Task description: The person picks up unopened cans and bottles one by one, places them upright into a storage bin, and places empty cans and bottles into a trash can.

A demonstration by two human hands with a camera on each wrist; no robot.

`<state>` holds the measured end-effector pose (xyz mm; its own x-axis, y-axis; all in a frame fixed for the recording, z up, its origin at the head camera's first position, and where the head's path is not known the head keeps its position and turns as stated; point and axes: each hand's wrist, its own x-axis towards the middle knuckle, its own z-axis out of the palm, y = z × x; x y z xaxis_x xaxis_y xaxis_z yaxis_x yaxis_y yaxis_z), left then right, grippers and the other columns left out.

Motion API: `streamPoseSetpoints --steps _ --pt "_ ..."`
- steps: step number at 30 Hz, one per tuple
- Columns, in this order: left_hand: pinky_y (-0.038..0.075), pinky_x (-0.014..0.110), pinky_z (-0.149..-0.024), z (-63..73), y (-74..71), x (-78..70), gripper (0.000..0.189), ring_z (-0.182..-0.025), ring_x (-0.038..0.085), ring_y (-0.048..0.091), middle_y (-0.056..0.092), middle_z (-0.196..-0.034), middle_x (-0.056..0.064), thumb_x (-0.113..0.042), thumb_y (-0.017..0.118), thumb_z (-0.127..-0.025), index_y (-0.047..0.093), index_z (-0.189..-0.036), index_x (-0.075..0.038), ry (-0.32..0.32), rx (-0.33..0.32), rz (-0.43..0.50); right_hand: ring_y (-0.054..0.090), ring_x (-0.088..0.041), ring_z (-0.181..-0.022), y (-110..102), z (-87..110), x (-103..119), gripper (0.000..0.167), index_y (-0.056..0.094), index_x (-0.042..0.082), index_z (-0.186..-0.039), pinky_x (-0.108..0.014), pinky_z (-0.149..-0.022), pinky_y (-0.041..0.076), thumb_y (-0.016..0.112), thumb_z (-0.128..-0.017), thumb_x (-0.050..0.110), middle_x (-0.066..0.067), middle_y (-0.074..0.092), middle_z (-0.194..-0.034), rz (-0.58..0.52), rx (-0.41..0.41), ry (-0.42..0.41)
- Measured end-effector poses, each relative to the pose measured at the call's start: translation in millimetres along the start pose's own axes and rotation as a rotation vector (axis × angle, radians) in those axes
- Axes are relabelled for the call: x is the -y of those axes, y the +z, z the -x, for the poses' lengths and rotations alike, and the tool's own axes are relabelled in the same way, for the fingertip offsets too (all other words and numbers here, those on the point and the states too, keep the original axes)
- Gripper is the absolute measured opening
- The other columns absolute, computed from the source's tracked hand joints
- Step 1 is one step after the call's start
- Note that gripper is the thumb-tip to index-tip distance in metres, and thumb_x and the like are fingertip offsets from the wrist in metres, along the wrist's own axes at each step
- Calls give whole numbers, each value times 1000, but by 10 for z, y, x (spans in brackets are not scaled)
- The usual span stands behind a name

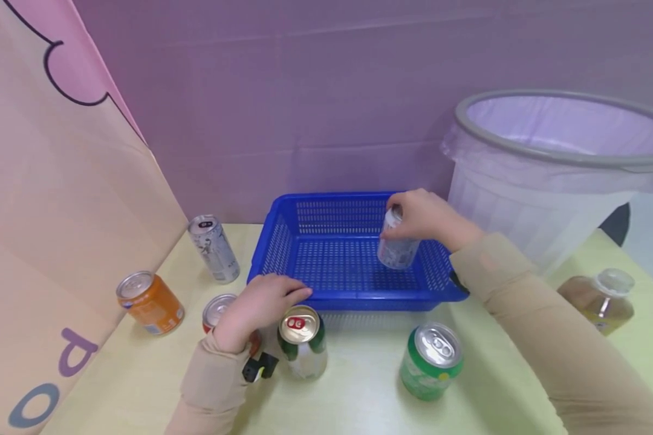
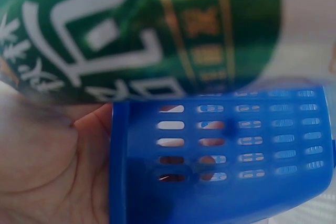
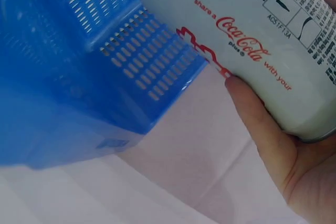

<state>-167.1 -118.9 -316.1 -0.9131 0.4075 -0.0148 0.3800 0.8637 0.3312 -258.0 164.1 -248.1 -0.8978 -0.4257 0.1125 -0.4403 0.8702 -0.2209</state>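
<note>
My right hand [image 1: 421, 214] grips a white soda can [image 1: 397, 251] inside the right part of a blue plastic basket [image 1: 348, 296]. Red Coca-Cola plus lettering shows on this can [image 3: 241, 38] in the right wrist view. At the basket's near left corner, my left hand [image 1: 266, 299] holds the rim; through the slotted wall [image 2: 231, 192] in the left wrist view its fingers show. Just in front of that hand stands a green and pale can [image 1: 305, 347] with a gold top. A red can [image 1: 217, 308] is partly hidden behind the left wrist.
An orange can [image 1: 151, 304] and a white patterned can [image 1: 214, 251] stand left of the basket. A green can [image 1: 431, 362] is at front right. Farther right are a capped bottle [image 1: 598, 299] of brown liquid and a large lined bin [image 1: 511, 199]. A purple curtain [image 1: 305, 90] hangs behind.
</note>
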Motion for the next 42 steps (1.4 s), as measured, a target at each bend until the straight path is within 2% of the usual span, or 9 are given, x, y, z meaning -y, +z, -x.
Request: streamPoseSetpoints --steps 6,12,24,30,37,42 --pt "39 51 -96 -5 17 -9 33 -109 29 61 70 -110 4 -33 50 -97 70 -111 -11 14 4 -1 62 -32 -79 7 -60 -117 53 63 -1 -107 -46 -71 51 77 -71 36 -17 67 -93 -7 -28 76" --pt "40 51 -95 -19 10 -15 32 -108 29 61 70 -109 3 -34 50 -97 70 -110 -12 22 0 -15 62 -32 -78 -5 -83 -182 50 63 -2 -103 -46 -70 51 77 -71 34 -18 67 -91 -25 -64 122" --pt "39 51 -97 47 -20 19 33 -109 29 61 70 -111 5 -34 50 -97 69 -111 -11 1 4 -16 62 -31 -79 142 -244 -105 49 63 0 -102 -44 -70 51 75 -72 37 -17 67 -91 -73 -90 139" --pt "41 51 -94 51 -26 8 31 -106 29 62 70 -107 4 -33 50 -98 70 -109 -11 20 3 -24 62 -31 -79 205 -271 -130 49 63 1 -102 -44 -70 52 75 -72 37 -17 66 -91 -77 -88 157" --pt "40 52 -94 74 -48 6 32 -108 30 61 70 -110 4 -33 50 -98 69 -111 -11 -1 0 -24 62 -31 -83 317 -317 -142 54 62 2 -110 -44 -72 52 75 -73 39 -17 67 -97 -92 -86 191" --pt "39 51 -95 48 -34 -12 33 -109 29 61 70 -110 4 -34 49 -98 69 -111 -11 15 14 -28 62 -31 -86 377 -282 -195 55 61 2 -113 -44 -74 51 75 -74 39 -17 66 -102 -70 -70 214"
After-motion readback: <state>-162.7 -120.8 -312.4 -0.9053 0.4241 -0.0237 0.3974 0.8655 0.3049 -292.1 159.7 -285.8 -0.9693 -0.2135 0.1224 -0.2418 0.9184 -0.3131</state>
